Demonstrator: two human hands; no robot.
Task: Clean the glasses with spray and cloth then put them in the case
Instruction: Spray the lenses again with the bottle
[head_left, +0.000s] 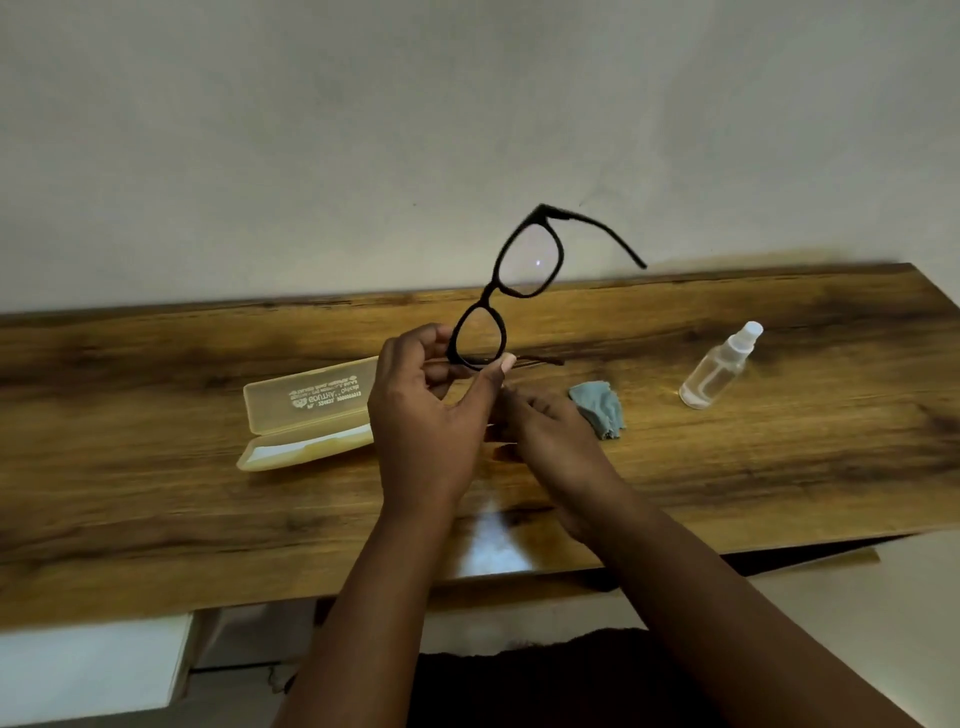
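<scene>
My left hand (426, 410) holds black-framed glasses (511, 286) up over the table, pinching the lower lens rim between thumb and fingers. One temple arm sticks out to the upper right. My right hand (550, 421) is below and just right of the left hand, its fingers mostly hidden behind it and beside the crumpled blue cloth (600, 408); I cannot tell whether it holds anything. A clear spray bottle (719, 366) lies tilted on the table to the right. An open yellowish glasses case (306, 415) sits at the left, partly behind my left hand.
The wooden table (156, 493) runs across the view against a pale wall (311, 130). Its front edge is near my body, with a white surface (88, 670) below at the left.
</scene>
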